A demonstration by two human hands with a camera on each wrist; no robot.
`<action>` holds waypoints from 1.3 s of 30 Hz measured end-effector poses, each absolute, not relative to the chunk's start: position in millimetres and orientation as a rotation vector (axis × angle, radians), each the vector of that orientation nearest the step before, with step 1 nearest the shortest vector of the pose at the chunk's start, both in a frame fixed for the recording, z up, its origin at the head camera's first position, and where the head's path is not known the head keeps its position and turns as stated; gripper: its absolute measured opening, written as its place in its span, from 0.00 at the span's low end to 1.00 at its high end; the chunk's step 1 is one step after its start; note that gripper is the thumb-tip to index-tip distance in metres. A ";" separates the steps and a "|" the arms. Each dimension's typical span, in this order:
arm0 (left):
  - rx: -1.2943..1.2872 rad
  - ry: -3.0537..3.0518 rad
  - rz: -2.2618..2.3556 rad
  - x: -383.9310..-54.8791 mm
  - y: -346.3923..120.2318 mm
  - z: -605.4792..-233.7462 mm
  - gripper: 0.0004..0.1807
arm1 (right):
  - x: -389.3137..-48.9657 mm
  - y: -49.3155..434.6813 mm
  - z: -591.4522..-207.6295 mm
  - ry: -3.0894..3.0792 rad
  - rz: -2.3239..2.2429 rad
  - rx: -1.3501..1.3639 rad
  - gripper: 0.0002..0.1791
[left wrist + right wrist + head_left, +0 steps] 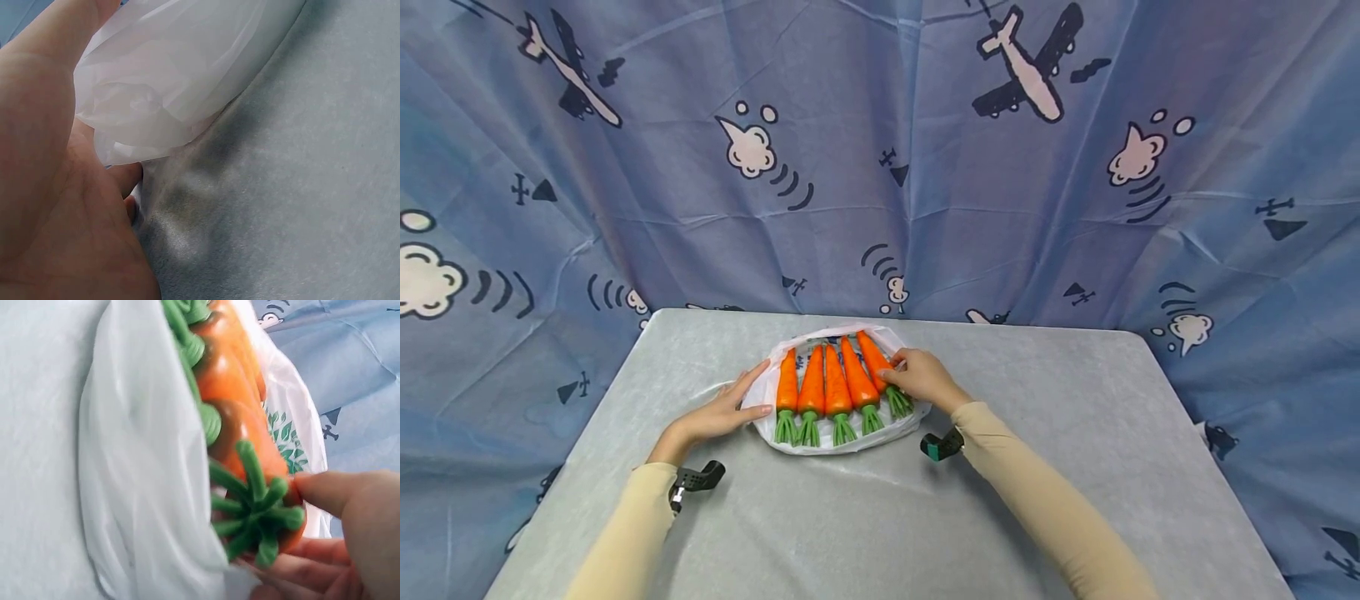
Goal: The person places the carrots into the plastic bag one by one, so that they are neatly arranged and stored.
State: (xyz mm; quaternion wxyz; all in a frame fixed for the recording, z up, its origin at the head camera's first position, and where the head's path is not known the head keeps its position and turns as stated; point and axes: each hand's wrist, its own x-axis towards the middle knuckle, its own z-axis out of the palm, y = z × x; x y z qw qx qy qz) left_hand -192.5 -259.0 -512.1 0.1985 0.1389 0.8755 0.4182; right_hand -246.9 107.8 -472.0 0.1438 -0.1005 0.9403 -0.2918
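Observation:
Several orange toy-like carrots [813,383] with green tops lie side by side in a white plastic bag [820,450] spread out with its rim turned up. My right hand [925,379] pinches the rightmost carrot [874,360] between thumb and fingers. In the right wrist view that carrot's green top [253,515] faces the camera, and the thumb presses its side. On the bag's left side rests my left hand [718,414], thumb and fingers spread apart. Seen from the left wrist, the bag [162,75] lies against this hand; its fingertips are mostly hidden.
Under the bag is a table with a light grey cloth [1037,400], its far edge just behind the bag. A blue curtain [850,167] printed with planes hangs behind. Each wrist wears a strapped device; one black device [942,446] sits near the bag's right side.

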 end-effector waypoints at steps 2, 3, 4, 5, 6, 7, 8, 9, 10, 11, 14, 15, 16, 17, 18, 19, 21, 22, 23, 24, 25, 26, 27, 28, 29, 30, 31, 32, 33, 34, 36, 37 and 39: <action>0.391 2.450 1.171 -192.5 -259.2 -512.5 0.45 | -247.0 110.3 -473.2 2.678 -0.853 -0.320 0.21; 0.391 2.451 1.169 -192.5 -259.3 -512.6 0.45 | -247.2 111.6 -473.7 2.667 -0.841 -0.339 0.21; 0.392 2.451 1.170 -192.6 -259.3 -512.6 0.45 | -247.3 112.8 -474.0 2.660 -0.824 -0.360 0.20; 0.393 2.452 1.170 -192.6 -259.2 -512.5 0.45 | -247.3 113.9 -474.3 2.659 -0.798 -0.385 0.20; 0.391 2.450 1.170 -192.7 -259.2 -512.4 0.45 | -247.4 114.8 -474.8 2.662 -0.769 -0.413 0.19; 0.389 2.449 1.167 -192.8 -259.3 -512.4 0.45 | -247.3 115.4 -474.9 2.670 -0.741 -0.441 0.19; 0.387 2.448 1.167 -192.8 -259.2 -512.2 0.45 | -247.1 115.9 -475.0 2.685 -0.707 -0.470 0.19; 0.384 2.447 1.166 -193.0 -259.0 -512.1 0.45 | -247.0 116.2 -475.1 2.702 -0.675 -0.499 0.19; 0.384 2.448 1.166 -193.1 -258.8 -511.8 0.45 | -246.7 116.2 -475.1 2.717 -0.648 -0.521 0.19; 0.384 2.449 1.165 -193.2 -258.5 -511.5 0.45 | -246.2 115.9 -475.0 2.735 -0.619 -0.540 0.19; 0.390 2.452 1.162 -193.5 -257.7 -510.9 0.45 | -244.7 114.4 -474.7 2.761 -0.567 -0.548 0.20; 0.391 2.452 1.163 -193.6 -257.6 -510.9 0.45 | -244.2 113.8 -474.6 2.765 -0.556 -0.543 0.20; 0.389 2.451 1.164 -193.6 -257.6 -511.0 0.45 | -243.9 112.8 -474.6 2.768 -0.546 -0.533 0.20; 0.386 2.449 1.166 -193.5 -257.7 -511.1 0.45 | -243.6 112.1 -474.5 2.773 -0.537 -0.523 0.20; 0.384 2.448 1.167 -193.5 -257.9 -511.3 0.45 | -243.3 111.4 -474.5 2.778 -0.530 -0.512 0.20; 0.384 2.449 1.165 -193.4 -258.0 -511.5 0.45 | -243.1 110.6 -474.5 2.783 -0.528 -0.500 0.20; 0.380 2.450 1.165 -193.2 -258.4 -511.8 0.44 | -242.3 109.1 -474.9 2.800 -0.527 -0.470 0.21; 0.379 2.452 1.161 -193.0 -258.7 -512.1 0.44 | -241.7 108.2 -475.4 2.811 -0.529 -0.454 0.22; 0.379 2.453 1.159 -193.0 -258.9 -512.3 0.44 | -241.0 107.3 -476.1 2.823 -0.531 -0.435 0.22; 0.379 2.455 1.157 -193.0 -259.2 -512.5 0.44 | -240.2 106.2 -477.2 2.837 -0.532 -0.419 0.23; 0.380 2.457 1.154 -193.0 -259.3 -512.8 0.44 | -239.4 105.2 -478.2 2.852 -0.534 -0.400 0.24; 0.380 2.459 1.153 -193.0 -259.4 -513.0 0.44 | -238.4 104.3 -479.3 2.867 -0.534 -0.385 0.25; 0.382 2.462 1.149 -193.0 -259.4 -513.1 0.44 | -237.6 103.5 -480.7 2.880 -0.536 -0.368 0.25; 0.383 2.464 1.148 -192.9 -259.5 -513.2 0.44 | -237.0 102.8 -482.0 2.893 -0.539 -0.355 0.25; 0.382 2.464 1.149 -192.7 -259.4 -513.2 0.44 | -236.4 102.3 -483.4 2.906 -0.541 -0.343 0.25; 0.379 2.462 1.152 -192.4 -259.3 -513.0 0.44 | -236.0 102.0 -484.5 2.916 -0.544 -0.336 0.25; 0.377 2.462 1.153 -192.1 -259.2 -513.1 0.44 | -235.5 101.8 -485.3 2.922 -0.550 -0.329 0.25; 0.375 2.461 1.155 -191.6 -259.0 -512.8 0.44 | -234.8 102.2 -485.9 2.927 -0.557 -0.327 0.24; 0.375 2.461 1.157 -191.2 -258.8 -512.7 0.44 | -234.1 102.3 -486.1 2.929 -0.564 -0.321 0.24; 0.373 2.458 1.162 -190.8 -258.6 -512.6 0.44 | -233.0 102.6 -485.8 2.929 -0.567 -0.319 0.24; 0.369 2.458 1.165 -190.3 -258.4 -512.6 0.45 | -231.7 103.2 -485.3 2.929 -0.572 -0.315 0.25; 0.369 2.460 1.165 -190.2 -258.3 -512.6 0.45 | -231.0 103.3 -485.0 2.929 -0.575 -0.313 0.25; 0.368 2.461 1.167 -190.4 -258.1 -512.4 0.45 | -230.8 103.3 -485.1 2.935 -0.579 -0.311 0.26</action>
